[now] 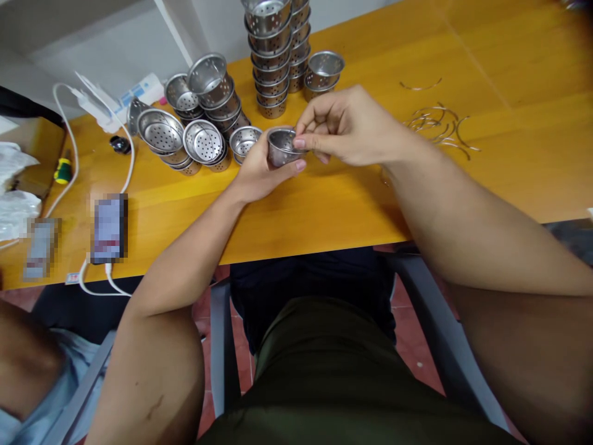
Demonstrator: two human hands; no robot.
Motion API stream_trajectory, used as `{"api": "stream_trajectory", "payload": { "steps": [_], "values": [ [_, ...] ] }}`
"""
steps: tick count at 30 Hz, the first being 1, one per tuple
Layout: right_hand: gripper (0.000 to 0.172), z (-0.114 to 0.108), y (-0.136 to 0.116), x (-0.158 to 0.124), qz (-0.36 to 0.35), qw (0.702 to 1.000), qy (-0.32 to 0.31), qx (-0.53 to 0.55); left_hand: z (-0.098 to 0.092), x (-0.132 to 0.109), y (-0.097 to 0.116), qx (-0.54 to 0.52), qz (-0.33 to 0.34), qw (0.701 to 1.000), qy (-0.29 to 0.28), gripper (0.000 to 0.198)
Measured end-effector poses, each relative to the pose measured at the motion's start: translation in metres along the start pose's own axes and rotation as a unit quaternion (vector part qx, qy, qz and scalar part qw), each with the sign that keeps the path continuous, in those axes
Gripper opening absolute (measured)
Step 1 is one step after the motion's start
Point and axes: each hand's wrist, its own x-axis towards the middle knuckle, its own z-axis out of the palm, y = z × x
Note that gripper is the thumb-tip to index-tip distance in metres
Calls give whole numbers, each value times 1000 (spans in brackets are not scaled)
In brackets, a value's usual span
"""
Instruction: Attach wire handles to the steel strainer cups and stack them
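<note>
Far left on the counter (324, 204) there's a green-and-yellow screwdriver (62, 170), and nearer the front edge two phones (110, 228) lie face up with a white cable (127, 161) looping past them. Behind that, a white power strip (115, 99) sits against the wall.

Moving in, here's a loose heap of perforated steel cups (194, 133), some nested, some tipped on their sides. Just behind and right of the heap stand two tall stacks of cups (273, 62), with a single cup (324, 68) upright beside them.

Now to the middle. My left hand (259, 173) has its grip clamped on one small steel cup (280, 147), fingers wrapped under it and thumb along the near side. I'm holding it just above the counter, right next to the heap, mouth tilted a little toward me.

My right hand (352, 127) comes in from the other side. Its grip is pinched together on the rim of that same cup, thumb flat across the edge, forefinger tucked above it. Whether there's anything fine between those fingertips, I can't tell.

Further right, well apart from my hands, a scatter of thin curved wires (440, 127) lies on the counter, with one lone wire (419, 85) behind it.
</note>
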Motion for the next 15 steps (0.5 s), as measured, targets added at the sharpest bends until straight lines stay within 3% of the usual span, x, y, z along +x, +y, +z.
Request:
{"api": "stream_trajectory", "payload": {
  "steps": [5,9,15],
  "values": [
    [65,1,-5,-4,11,1000,-7,-22,-1,-2,5,4,-18,1000,-7,103],
    [69,3,1,-2,2,1000,-3,-23,-3,0,-2,29,8,999,-14,104],
    [78,5,3,0,-18,995,74,-67,-4,7,-15,51,40,998,10,106]
  ]
}}
